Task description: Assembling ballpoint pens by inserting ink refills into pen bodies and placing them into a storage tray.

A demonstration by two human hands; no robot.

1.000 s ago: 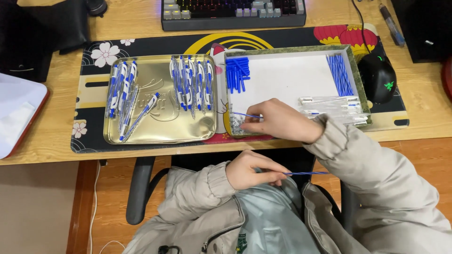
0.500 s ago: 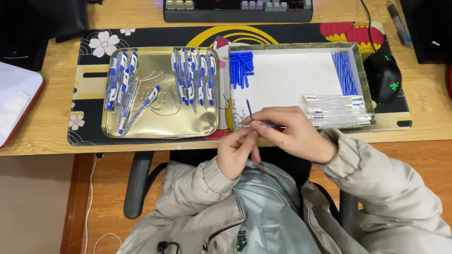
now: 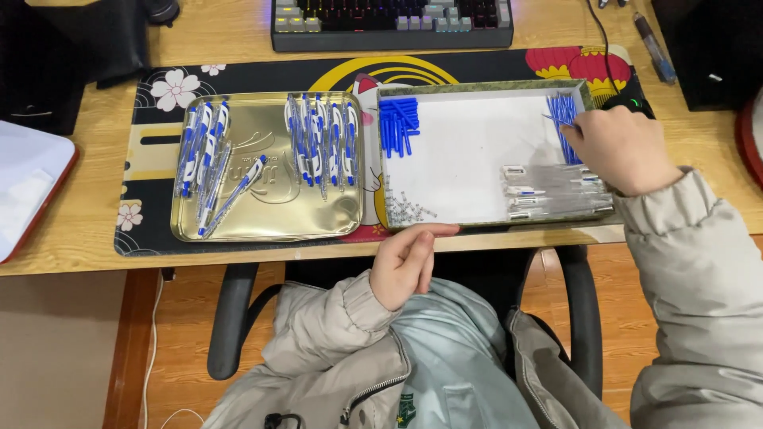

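My right hand (image 3: 621, 149) reaches to the back right corner of the white-lined tray (image 3: 477, 89). Its fingertips rest on the bunch of thin blue refills (image 3: 563, 111), and one refill sticks out at an angle from them. My left hand (image 3: 404, 266) hovers loosely curled at the desk's front edge, just below the tray; I cannot see whether it holds anything. Inside the tray lie blue caps (image 3: 397, 123), small metal springs (image 3: 407, 210) and clear pen barrels (image 3: 548, 192). To the left, a gold tray (image 3: 266, 230) carries two groups of assembled blue-and-white pens (image 3: 319, 143).
A black patterned desk mat (image 3: 238, 75) lies under both trays. Behind it is a keyboard (image 3: 389, 20), and a black mouse (image 3: 636, 103) sits by the tray's far right corner. A white, red-edged object (image 3: 24, 183) is at the left. Black chair arms (image 3: 230, 318) stand below the desk.
My hands were together at the tray's front edge with a thin blue refill between them. The right hand has since gone to the refills at back right, and the left stayed near the desk edge.
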